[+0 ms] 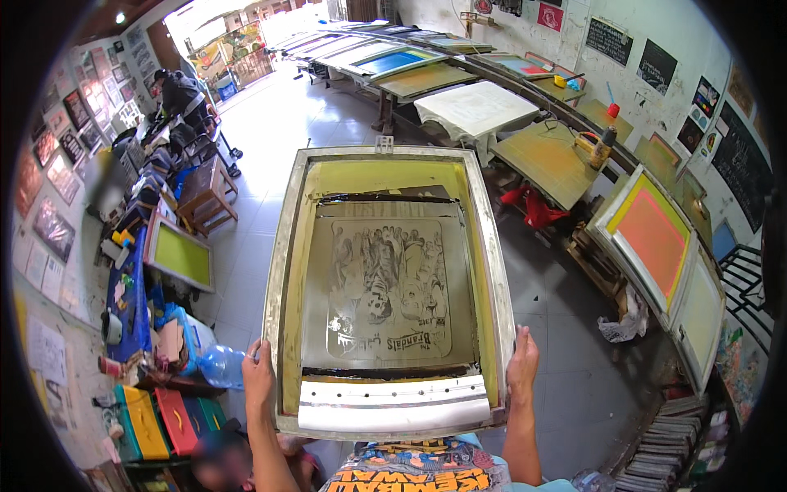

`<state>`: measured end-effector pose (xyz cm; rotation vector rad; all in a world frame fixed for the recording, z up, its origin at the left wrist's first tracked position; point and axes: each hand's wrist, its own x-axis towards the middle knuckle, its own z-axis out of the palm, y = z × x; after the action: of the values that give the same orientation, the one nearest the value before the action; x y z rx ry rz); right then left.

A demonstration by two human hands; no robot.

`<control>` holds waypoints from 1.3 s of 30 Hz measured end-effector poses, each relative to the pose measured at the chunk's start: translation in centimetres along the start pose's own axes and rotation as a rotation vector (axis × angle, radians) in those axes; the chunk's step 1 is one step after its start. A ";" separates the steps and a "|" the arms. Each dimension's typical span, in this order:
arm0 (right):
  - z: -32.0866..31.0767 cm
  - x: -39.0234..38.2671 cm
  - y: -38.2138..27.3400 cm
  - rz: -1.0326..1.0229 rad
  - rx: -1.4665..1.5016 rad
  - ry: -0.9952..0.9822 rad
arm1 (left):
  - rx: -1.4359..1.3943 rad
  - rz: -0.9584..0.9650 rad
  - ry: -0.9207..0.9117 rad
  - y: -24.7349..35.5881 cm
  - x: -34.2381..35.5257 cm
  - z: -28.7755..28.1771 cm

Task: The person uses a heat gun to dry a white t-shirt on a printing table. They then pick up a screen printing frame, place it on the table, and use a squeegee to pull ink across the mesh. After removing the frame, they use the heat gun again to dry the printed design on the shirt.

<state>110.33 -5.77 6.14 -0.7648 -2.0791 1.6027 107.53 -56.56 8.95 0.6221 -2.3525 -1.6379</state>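
A shirt [410, 466] covers the torso, its front crowded with a print [418, 453] in grey, yellow and dark tones — chunky orange lettering [455, 481] runs through the lower part. Light blue cloth [541, 486] shows at the right side. The left forearm [270, 451] and right forearm [520, 451] are bare — so are both slender hands [521, 365].

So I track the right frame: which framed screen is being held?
The framed screen with the dark figure print and white strip, gripped by the left hand and right hand. The green screen at left and coral screen at right are unheld.
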 end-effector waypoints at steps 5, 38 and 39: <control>8.5 13.9 -0.4 0.055 0.099 -0.048 | 0.049 0.076 -0.036 3.3 14.9 7.5; 41.9 72.7 -10.8 0.321 0.091 0.769 | 0.048 0.278 -0.875 33.3 94.8 79.9; 42.3 74.0 -10.7 0.305 0.089 0.779 | 0.055 0.300 -0.871 33.6 96.1 81.4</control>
<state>25.58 8.06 4.57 -1.4428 -1.3656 1.2248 -17.96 -21.59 4.17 -0.5548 -2.8337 -1.9385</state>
